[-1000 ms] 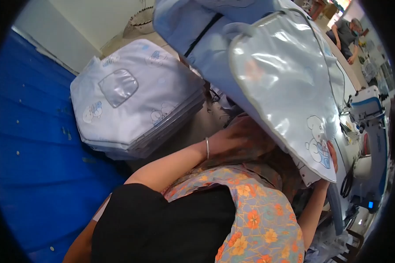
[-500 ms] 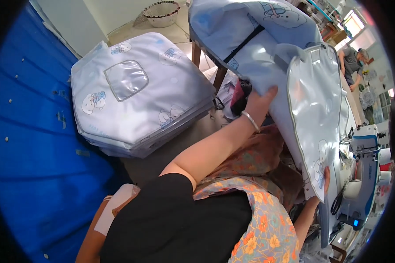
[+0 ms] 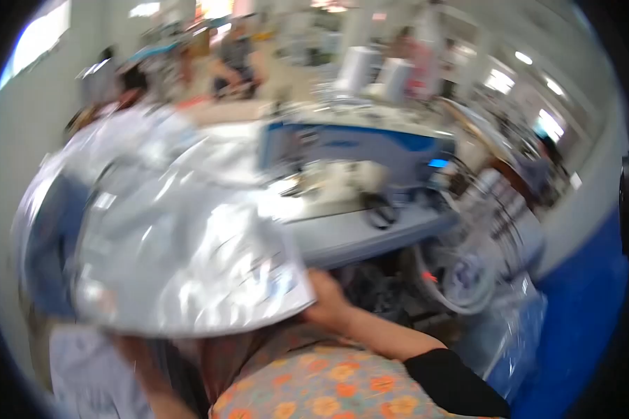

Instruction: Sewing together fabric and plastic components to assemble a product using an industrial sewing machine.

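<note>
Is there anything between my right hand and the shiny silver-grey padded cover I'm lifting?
Nothing visible. The right hand already grips the lower right edge of the shiny silver-grey padded cover. The picture is motion-blurred, and the left hand is hidden beneath the cover.

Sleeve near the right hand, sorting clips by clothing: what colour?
Black sleeve, head view, beside orange-flowered fabric.

A single head-worn fisheye view looks forward and slightly down from close above the person's lap, blurred by motion. It faces a sewing machine (image 3: 356,150) on its table (image 3: 370,234), near the camera, with a workshop hall stretching behind. The person's floral-clad torso fills the lower edge. Straight lines bend toward the dark round rim. No second view shares the scene.
</note>
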Tool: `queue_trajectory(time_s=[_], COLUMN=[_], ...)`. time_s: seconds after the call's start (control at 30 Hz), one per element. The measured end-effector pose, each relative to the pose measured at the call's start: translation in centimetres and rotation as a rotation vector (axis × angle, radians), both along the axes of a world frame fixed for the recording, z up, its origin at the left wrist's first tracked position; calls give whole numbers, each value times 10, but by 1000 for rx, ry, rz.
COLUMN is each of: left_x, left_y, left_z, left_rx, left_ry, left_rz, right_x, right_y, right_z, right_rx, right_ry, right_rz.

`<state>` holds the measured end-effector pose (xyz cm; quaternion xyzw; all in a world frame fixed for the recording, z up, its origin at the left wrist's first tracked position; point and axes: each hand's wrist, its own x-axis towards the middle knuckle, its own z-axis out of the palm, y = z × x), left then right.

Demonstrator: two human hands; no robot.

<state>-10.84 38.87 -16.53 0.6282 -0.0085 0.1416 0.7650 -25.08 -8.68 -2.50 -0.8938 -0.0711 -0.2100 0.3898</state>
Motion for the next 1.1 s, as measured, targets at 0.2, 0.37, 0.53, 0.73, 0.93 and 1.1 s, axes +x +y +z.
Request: queue_trajectory(time_s=[0.2, 0.37, 0.53, 0.73, 0.93, 1.1], left_x=[57, 77, 82, 80, 73, 56], left_y=[21, -15, -37, -42, -36, -28], left_z=[-13, 10, 30, 33, 32, 26], left_rx=[-113, 0, 75, 144, 215, 309], left_ry=[75, 124, 137, 142, 146, 106], left_rz=[-47, 10, 47, 84, 144, 212], right_x=[25, 75, 45, 36, 27, 44], right_y=[6, 21, 30, 35, 26, 39], right_z=[-9, -1, -10, -54, -60, -12], right_rx=[222, 417, -89, -153, 485, 666], right_ry=[154, 289, -219, 479, 503, 279], right_rz=[362, 505, 787, 1066, 847, 804])
